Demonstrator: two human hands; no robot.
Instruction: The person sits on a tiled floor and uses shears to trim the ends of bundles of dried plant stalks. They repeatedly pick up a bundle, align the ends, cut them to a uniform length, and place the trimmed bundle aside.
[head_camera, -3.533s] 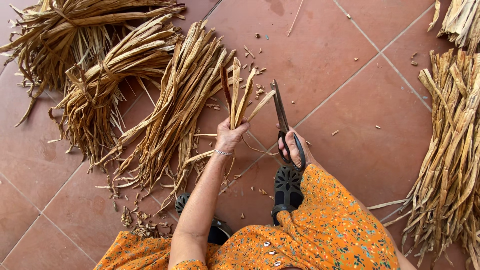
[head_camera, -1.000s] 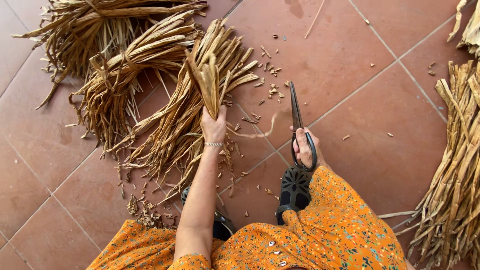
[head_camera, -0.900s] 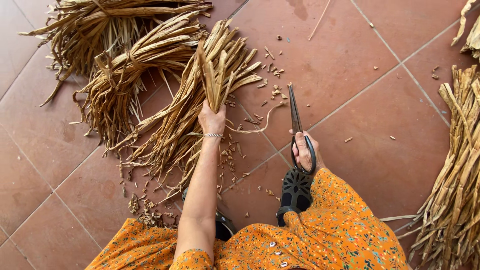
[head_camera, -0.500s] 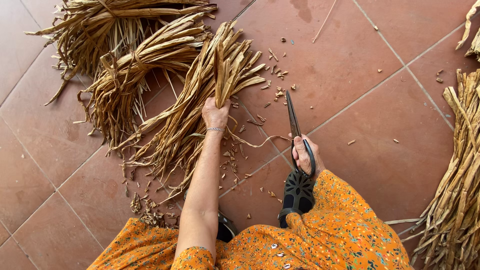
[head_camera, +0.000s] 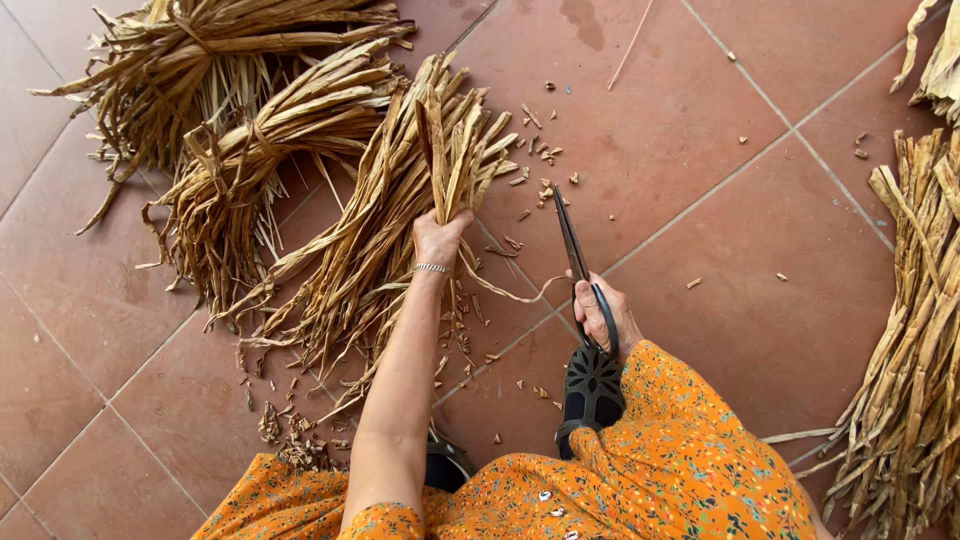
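A terracotta tile floor (head_camera: 720, 120), crossed by pale grout lines, fills the view from above. At far left lie two tied bundles of dried, straw-coloured leaves: one at the top left corner (head_camera: 190, 60), the other (head_camera: 250, 170) just below and to its right, its ends fanned toward the near side. A third, looser bundle (head_camera: 370, 240) stretches diagonally beside them, touching the second.

The person's left hand (head_camera: 438, 238), a thin bracelet (head_camera: 431, 268) at the wrist, is closed in a fist around the lower ends of a small bunch of dried leaf strips (head_camera: 450, 150), which stands out away from the body and overlaps the third bundle. Short cut scraps (head_camera: 535, 160) are scattered on the tiles just right of the bunch, and more litter the floor near the forearm.

The right hand (head_camera: 605, 315) rests low by a black sandal (head_camera: 592, 390), its fingers threaded through and curled about the handles of long dark scissors (head_camera: 573, 240). The blades lie together, pointing away toward the scraps, well clear of the held bunch.

An orange floral dress (head_camera: 640, 480) covers the lap at the bottom edge. Along the right margin lies a further heap of dried leaves (head_camera: 915, 340).
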